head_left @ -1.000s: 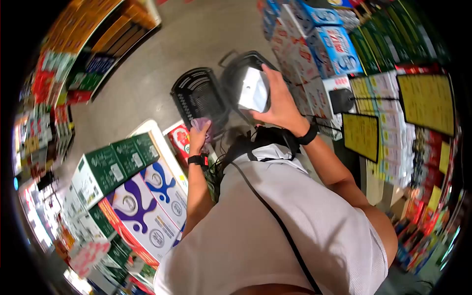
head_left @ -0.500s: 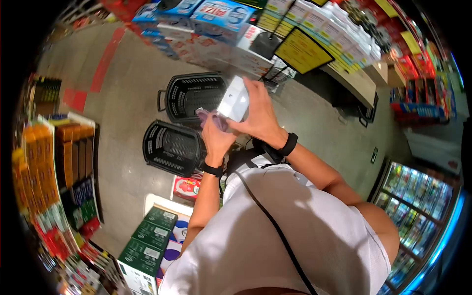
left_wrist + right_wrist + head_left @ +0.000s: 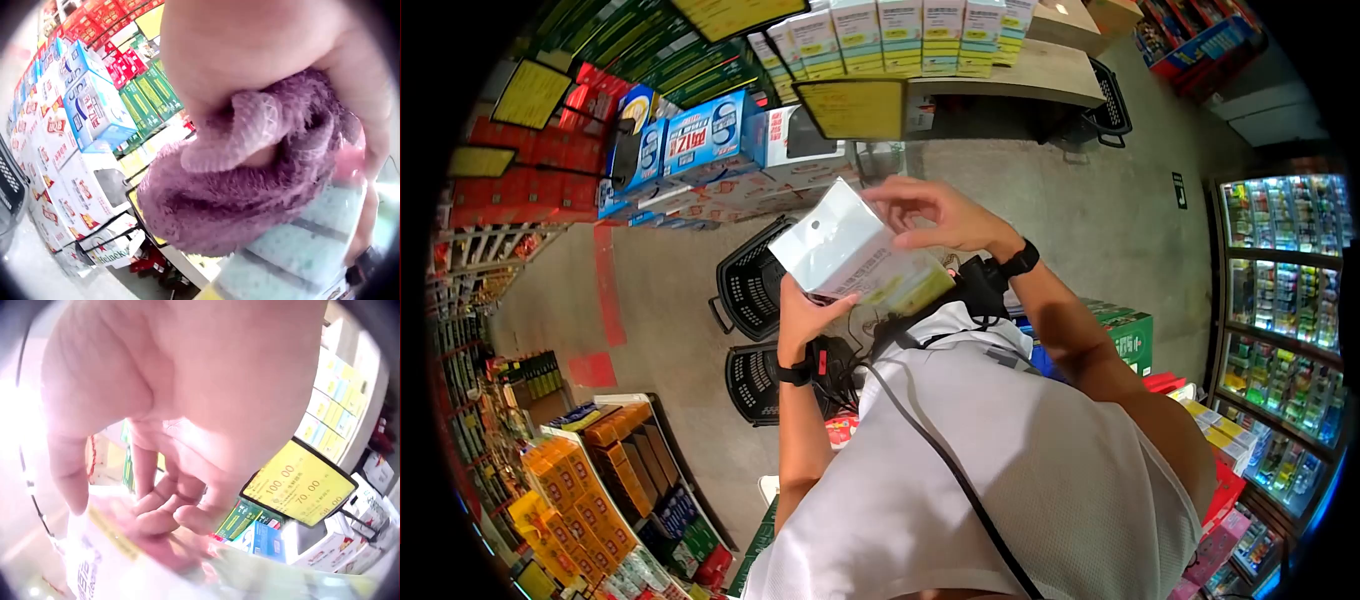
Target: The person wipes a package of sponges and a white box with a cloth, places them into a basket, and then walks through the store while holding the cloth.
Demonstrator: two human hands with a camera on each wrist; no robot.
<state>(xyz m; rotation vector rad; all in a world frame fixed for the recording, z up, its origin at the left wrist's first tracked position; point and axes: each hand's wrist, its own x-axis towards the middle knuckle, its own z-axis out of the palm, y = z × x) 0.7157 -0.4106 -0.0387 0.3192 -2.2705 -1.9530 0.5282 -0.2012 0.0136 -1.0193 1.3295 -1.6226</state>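
Observation:
A white box (image 3: 825, 245) with printed sides and a pale green lower part is tilted in front of my torso. My left hand (image 3: 805, 315) supports it from the near left, thumb across the printed side. A fuzzy purple cloth (image 3: 219, 200) is bunched in that hand's curled fingers, against the pale green box side (image 3: 300, 250); the head view hides the cloth. At the box's right edge is my right hand (image 3: 950, 220), thumb and bent fingers around the edge. In the right wrist view its thumb (image 3: 69, 487) touches the box's corner, with the fingers curled over the adjoining side.
Two black shopping baskets (image 3: 745, 285) stand on the floor beyond my left forearm. A shelf of upright boxes (image 3: 900, 35) and yellow price signs (image 3: 855, 108) is ahead. Blue packs (image 3: 705, 135) sit on stacked cartons ahead left. Lit drink coolers (image 3: 1280, 300) line the right side.
My view has turned right, and the baskets sit farther left. The left hand came up from beside the box to hold it; the box has turned, showing its printed side. The right hand shifted along its edge.

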